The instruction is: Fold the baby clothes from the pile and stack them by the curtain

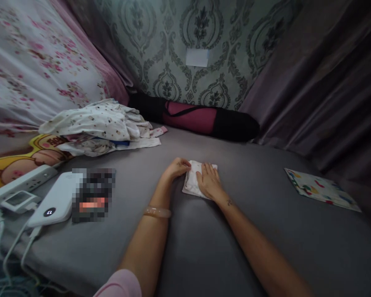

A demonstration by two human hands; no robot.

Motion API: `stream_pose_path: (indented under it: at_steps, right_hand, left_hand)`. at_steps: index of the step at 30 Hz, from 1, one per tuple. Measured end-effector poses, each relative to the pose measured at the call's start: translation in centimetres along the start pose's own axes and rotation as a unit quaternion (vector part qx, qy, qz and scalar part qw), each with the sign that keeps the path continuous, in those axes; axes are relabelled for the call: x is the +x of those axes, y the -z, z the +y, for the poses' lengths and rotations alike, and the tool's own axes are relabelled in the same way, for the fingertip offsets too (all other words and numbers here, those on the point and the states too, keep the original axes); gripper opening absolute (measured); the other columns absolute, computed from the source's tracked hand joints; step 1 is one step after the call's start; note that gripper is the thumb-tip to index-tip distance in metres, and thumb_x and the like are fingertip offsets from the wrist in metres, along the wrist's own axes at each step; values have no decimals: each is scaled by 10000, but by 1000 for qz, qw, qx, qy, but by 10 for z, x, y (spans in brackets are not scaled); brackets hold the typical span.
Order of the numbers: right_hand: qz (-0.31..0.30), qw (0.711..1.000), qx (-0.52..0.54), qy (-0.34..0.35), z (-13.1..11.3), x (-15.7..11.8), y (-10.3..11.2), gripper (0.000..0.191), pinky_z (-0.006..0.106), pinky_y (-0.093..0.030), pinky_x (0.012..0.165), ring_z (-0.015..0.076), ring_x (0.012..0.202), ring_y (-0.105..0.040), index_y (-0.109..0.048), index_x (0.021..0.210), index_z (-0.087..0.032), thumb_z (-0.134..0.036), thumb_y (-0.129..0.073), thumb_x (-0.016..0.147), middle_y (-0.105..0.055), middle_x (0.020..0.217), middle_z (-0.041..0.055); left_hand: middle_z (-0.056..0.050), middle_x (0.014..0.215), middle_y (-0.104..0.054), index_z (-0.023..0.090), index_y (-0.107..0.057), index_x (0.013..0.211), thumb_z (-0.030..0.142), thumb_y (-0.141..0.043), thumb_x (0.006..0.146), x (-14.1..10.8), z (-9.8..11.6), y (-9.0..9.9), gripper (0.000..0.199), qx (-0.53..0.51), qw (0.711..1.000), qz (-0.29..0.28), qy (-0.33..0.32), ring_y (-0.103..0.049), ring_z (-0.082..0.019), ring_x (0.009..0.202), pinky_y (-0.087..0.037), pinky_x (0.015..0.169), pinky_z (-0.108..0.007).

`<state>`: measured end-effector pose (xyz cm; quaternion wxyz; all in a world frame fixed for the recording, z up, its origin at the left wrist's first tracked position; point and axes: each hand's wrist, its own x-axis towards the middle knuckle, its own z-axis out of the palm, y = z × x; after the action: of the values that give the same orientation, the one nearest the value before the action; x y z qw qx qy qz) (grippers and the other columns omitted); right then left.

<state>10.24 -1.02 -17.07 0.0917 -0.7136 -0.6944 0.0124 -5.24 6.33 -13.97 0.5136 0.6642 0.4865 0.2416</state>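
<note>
A small white cloth [193,181], folded into a neat rectangle, lies on the grey bed sheet [185,255] in front of me. At its upper left corner my left hand [177,168] has its fingers curled in and pinching the edge. My right hand [210,182] rests flat across the cloth's right side with fingers stretched out, hiding part of it.
Loose clothes [102,123] form a pile at the back left. Nearer are a power strip [21,185], a white power bank [54,202] and a blurred-out dark object [94,192]. A folded patterned cloth [321,189] lies right; a black-and-maroon roll bag [191,117] lines the wall.
</note>
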Motion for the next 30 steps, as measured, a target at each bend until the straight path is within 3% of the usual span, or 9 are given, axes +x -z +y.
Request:
stream_pose_path:
  at_steps: [4, 9, 12, 17, 22, 30]
  right_hand:
    - [0, 1000, 2, 5, 1, -1, -3, 623, 412, -103, 1148, 268, 1418, -190, -309, 1446, -4, -393, -219, 968, -277, 1520, 173]
    - [-35, 999, 11, 2, -3, 1, 16, 625, 436, -125, 1140, 293, 1412, -204, -329, 1434, 1, -400, -225, 966, -285, 1510, 200]
    - [-17, 1000, 18, 12, -15, 4, 25, 611, 454, -110, 1140, 300, 1412, -203, -352, 1424, -2, -384, -209, 969, -300, 1502, 205]
    - [12, 999, 17, 45, -39, 6, 12, 579, 431, -119, 1138, 276, 1405, -226, -330, 1433, -1, -319, -249, 956, -310, 1501, 193]
    - [23, 999, 12, 44, -42, 5, -3, 586, 428, -148, 1130, 283, 1390, -256, -326, 1434, -1, -319, -280, 944, -328, 1493, 194]
    - [0, 998, 15, 56, -49, 2, 13, 571, 437, -152, 1132, 287, 1396, -247, -331, 1426, 15, -284, -278, 942, -322, 1494, 199]
  left_hand:
    - [35, 535, -515, 85, -681, 862, 130, -569, 759, -1, 2, 0, 159, 2, 1000, 7, 7, -449, -70, 475, -321, 446, -159]
    - [32, 536, -513, 88, -662, 815, 151, -548, 807, -3, 6, 2, 131, -17, 999, 25, 18, -438, -67, 448, -312, 432, -162]
    - [36, 487, -484, 96, -655, 787, 171, -533, 834, -3, 7, 5, 150, -14, 998, 57, 38, -423, -75, 427, -308, 431, -176]
    - [32, 485, -481, 112, -636, 752, 189, -514, 863, -2, 4, 8, 182, -16, 995, 82, 54, -427, -78, 426, -312, 430, -178]
    - [26, 507, -494, 120, -615, 728, 213, -532, 863, -1, 1, 9, 184, -24, 994, 86, 64, -429, -72, 430, -308, 420, -170]
    - [9, 574, -553, 121, -612, 758, 235, -554, 856, -1, 2, 11, 161, -41, 992, 99, 70, -476, -75, 471, -334, 448, -160]
